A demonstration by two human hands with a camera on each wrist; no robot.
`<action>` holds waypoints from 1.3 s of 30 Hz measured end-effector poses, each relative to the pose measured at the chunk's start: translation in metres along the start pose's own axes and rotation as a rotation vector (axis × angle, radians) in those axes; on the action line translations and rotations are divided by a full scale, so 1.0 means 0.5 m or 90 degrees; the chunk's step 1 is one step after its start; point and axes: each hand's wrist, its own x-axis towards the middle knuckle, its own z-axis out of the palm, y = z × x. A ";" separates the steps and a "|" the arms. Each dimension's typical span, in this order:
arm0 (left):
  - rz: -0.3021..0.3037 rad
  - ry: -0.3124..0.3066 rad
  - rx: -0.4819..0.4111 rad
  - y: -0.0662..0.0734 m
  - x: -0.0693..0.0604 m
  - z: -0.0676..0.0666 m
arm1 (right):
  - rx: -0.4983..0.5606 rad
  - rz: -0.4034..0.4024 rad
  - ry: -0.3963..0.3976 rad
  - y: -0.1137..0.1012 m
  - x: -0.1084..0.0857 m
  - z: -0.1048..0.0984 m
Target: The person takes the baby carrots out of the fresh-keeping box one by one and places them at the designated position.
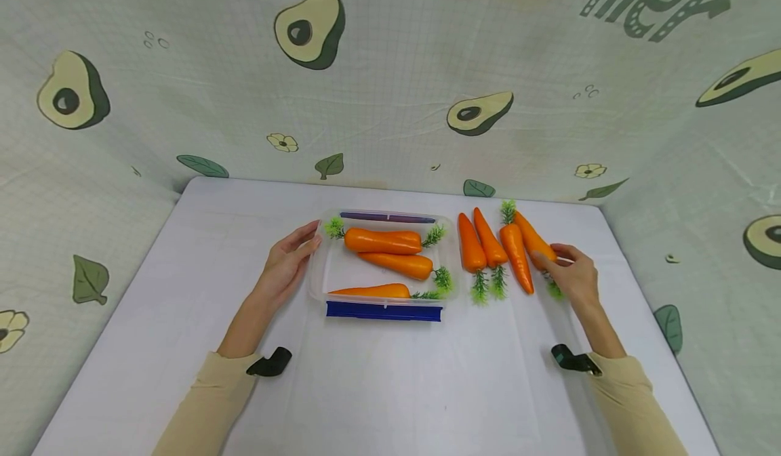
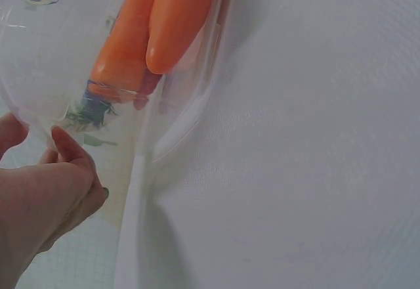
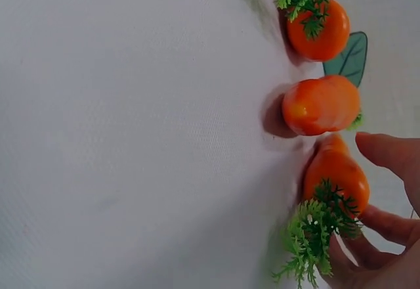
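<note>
A clear container (image 1: 318,266) holds three orange carrots: one along the back (image 1: 383,241), one in the middle (image 1: 405,265) and one by the front wall (image 1: 378,291). At its left side, my left hand (image 1: 283,270) grips the rim between thumb and fingers; the left wrist view shows this hand (image 2: 56,190) beside the clear wall (image 2: 39,72). To the right of the container, my right hand (image 1: 573,276) holds the thick end of the rightmost loose carrot (image 1: 529,232). In the right wrist view, its fingers (image 3: 387,226) curl by that carrot (image 3: 338,177), partly out of sight.
Three more loose carrots lie between container and right hand: one (image 1: 470,242), a second (image 1: 488,238) and a third (image 1: 516,256) with leaves pointing back. A blue flap (image 1: 383,312) hangs at the container's front. Patterned cloth (image 1: 390,90) rises behind the white table (image 1: 390,388).
</note>
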 end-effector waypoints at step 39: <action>-0.007 0.006 0.006 0.002 -0.003 0.001 | -0.057 -0.332 0.009 -0.202 -0.081 -0.028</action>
